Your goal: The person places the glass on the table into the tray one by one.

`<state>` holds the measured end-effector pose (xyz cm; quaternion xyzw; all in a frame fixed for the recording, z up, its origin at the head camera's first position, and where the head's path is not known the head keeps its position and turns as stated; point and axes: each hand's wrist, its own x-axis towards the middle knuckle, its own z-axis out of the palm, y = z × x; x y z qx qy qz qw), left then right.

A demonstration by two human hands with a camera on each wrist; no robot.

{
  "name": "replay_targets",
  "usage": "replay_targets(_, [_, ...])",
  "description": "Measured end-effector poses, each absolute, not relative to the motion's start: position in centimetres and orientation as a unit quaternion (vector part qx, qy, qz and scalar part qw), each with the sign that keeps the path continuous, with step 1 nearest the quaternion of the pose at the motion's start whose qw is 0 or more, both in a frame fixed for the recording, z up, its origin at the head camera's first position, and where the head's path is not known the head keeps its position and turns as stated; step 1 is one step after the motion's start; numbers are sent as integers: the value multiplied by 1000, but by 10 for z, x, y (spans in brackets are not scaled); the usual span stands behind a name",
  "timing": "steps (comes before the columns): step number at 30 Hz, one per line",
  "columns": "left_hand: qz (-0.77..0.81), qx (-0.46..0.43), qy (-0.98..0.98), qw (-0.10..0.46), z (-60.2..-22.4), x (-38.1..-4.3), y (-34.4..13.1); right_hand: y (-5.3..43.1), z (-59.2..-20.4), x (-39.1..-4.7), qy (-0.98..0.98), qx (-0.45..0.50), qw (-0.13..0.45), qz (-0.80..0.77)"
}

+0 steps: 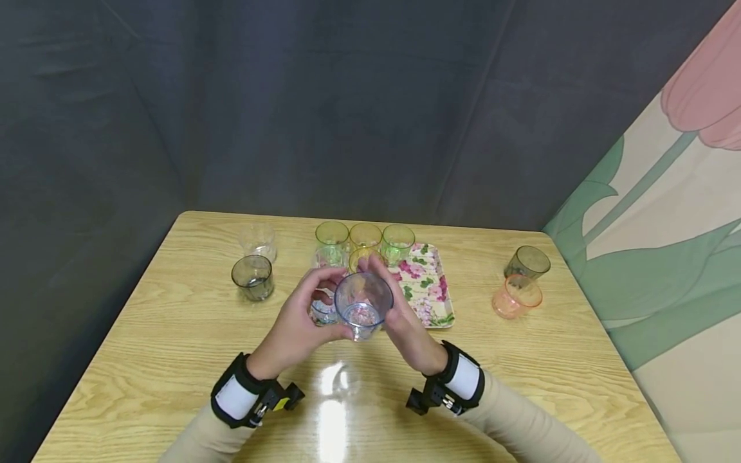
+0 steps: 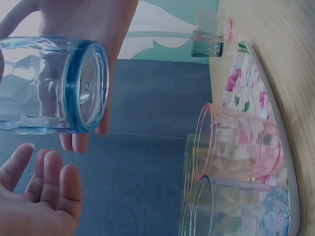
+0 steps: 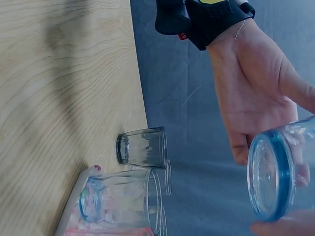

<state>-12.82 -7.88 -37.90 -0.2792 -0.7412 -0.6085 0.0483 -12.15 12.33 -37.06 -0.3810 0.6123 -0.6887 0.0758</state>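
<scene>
The left hand point(image 1: 298, 325) curved its thumb and forefinger round the blue cup point(image 1: 363, 301), held mouth up above the table point(image 1: 382, 418); the left wrist view showed other fingertips point(image 2: 71, 184) just apart from its wall. The right hand point(image 1: 405, 325), fingers nearly straight, lay alongside; how firmly, I couldn't tell. Only the wrist views gave the cup's thick base. The left one revealed a pink cup point(image 2: 241, 142) on the floral tray point(image 1: 431, 292), largely masked by hands in the head view.

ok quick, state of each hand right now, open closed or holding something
Left hand: fingers loosely bent beside the blue-rimmed glass; whether it grips cannot be told.
Right hand: holding the blue-rimmed glass.
</scene>
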Motion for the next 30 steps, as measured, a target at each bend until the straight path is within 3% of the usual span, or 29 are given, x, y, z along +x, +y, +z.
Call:
replay_targets(5, [-623, -262, -734, 61, -380, -131, -84, 125, -373, -119, 604, -389, 81, -691])
replay_targets(13, [-643, -250, -721, 65, -386, -136, -90, 130, -378, -123, 626, -351, 39, -695])
replay_targets(18, [-638, -183, -744, 82, -399, -140, -98, 144, -378, -128, 643, -326, -2, -693])
replay_targets(25, [-604, -36, -795, 30, -421, -148, -109, 177, -377, -138, 682, -282, -48, -673])
replay_targets(30, [-535, 16, -845, -6, -440, -155, -114, 199, -380, -149, 706, -250, -76, -659])
